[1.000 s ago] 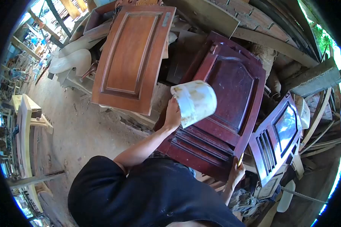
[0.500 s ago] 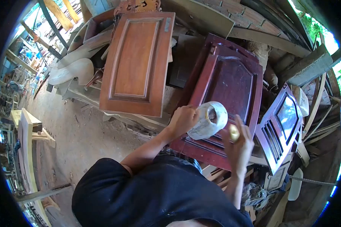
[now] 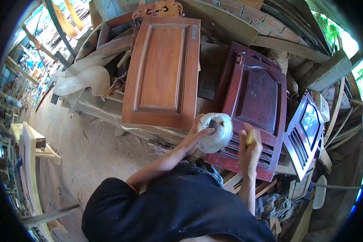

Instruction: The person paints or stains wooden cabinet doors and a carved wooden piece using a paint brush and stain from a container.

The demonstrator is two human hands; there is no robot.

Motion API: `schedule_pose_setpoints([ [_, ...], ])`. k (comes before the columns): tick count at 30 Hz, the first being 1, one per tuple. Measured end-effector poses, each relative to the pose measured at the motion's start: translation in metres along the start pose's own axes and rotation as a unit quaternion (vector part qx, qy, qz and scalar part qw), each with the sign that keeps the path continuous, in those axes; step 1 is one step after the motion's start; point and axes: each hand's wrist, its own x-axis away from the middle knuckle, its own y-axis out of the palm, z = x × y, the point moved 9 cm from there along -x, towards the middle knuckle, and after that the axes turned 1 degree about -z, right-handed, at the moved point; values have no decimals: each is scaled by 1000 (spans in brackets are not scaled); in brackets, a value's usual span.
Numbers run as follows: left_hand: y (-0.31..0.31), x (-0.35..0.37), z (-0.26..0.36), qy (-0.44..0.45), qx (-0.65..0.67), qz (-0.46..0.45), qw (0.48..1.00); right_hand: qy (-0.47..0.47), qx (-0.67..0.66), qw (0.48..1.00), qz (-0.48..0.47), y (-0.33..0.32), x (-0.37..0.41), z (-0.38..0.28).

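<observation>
The left hand (image 3: 195,136) is wrapped round a stained white tub (image 3: 218,130), fingers hooked over its rim, holding it tilted in front of the dark red door (image 3: 258,97). Just beside it, the right hand (image 3: 249,150) is closed on a yellow handle (image 3: 250,138).

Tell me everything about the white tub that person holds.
The white tub looks plastic, smeared with brownish stains. It is tipped, its open mouth facing the camera. The left hand grips its rim, a finger hooked inside. Behind it lies a dark red door panel; the right hand, clutching a yellow object, is beside it.
</observation>
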Motion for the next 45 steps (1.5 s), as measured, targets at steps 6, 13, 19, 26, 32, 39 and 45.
schedule_pose_setpoints([
  [6, -40, -5, 12, 133, -263, 115, 949, 87, -260, 960, 64, -35, 25, -17],
  [13, -17, 3, 16, 103, -99, 0, 990, 20, -56, 987, -149, 55, 39, -49],
  [19, -72, 5, 22, 148, -130, 89, 976, 226, -271, 930, 103, -40, 59, 25],
  [26, -71, 22, 35, 63, -96, 66, 991, 238, 424, 873, 42, -85, 107, 118],
  [32, -77, 18, 27, 40, -81, 59, 994, 91, 90, 990, -67, 46, 91, -7],
  [39, -70, 14, 28, 26, -73, 69, 995, 262, -149, 953, -25, 16, 102, 63],
  [45, -77, 14, 27, 31, -79, 76, 993, 270, 320, 899, 126, -141, 124, 148],
])
